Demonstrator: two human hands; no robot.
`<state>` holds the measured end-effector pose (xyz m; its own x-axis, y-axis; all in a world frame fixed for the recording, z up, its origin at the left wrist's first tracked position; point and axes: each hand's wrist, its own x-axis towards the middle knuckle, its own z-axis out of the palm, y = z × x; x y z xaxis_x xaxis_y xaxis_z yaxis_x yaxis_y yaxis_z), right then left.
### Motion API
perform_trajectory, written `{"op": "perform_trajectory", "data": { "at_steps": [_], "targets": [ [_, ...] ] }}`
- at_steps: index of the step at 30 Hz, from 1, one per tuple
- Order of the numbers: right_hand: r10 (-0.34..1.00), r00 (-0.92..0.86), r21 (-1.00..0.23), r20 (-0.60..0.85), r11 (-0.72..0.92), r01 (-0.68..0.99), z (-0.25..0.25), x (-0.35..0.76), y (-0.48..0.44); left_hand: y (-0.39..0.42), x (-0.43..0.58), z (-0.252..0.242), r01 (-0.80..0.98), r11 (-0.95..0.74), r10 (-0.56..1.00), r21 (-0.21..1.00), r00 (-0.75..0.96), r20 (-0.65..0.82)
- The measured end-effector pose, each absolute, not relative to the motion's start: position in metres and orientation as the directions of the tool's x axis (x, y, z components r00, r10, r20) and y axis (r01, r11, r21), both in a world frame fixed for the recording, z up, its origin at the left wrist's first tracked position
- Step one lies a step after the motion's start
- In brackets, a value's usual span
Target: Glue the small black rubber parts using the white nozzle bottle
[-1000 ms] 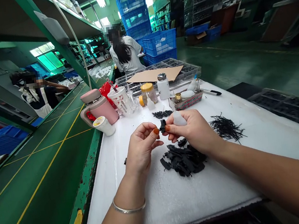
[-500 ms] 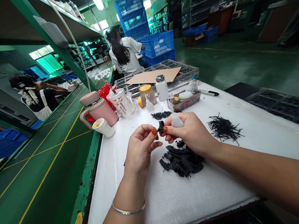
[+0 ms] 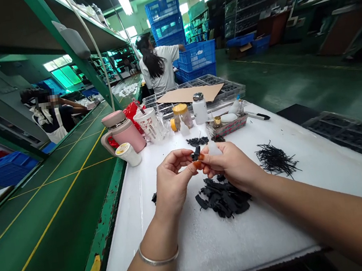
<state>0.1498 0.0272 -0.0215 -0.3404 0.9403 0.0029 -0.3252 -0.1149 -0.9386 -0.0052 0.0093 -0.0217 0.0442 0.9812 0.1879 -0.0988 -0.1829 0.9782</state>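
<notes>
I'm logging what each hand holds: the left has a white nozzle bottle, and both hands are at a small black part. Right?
Wrong hand: the head view shows the bottle in the right hand, not the left hand; both are at the small black part.

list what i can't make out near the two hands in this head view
Small black piece: head view, partly covered by the left hand and right hand; the left's grip is unclear.
Translucent white squeeze bottle: head view, lower end hidden by the right hand.
Heap of curved black pieces: head view, overlap hides their number.
Round white tub with printed lid: head view, print too small to read.
</notes>
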Motion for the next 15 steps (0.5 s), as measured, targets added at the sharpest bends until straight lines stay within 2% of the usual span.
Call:
{"op": "perform_trajectory", "data": {
  "at_steps": [5,15],
  "targets": [
    [0.925,-0.38,-0.943,0.013,-0.116,-0.313,-0.0202,0.1486,0.0268,0.0068,-0.0059,-0.018,-0.02,-0.259,0.966,0.966,0.013,0.259],
    [0.881,-0.471,-0.923,-0.051,-0.222,-0.315,-0.0219,0.1497,0.0294,0.0076,-0.007,-0.0189,-0.074,-0.224,0.974,0.972,-0.031,0.222]
  ]
}}
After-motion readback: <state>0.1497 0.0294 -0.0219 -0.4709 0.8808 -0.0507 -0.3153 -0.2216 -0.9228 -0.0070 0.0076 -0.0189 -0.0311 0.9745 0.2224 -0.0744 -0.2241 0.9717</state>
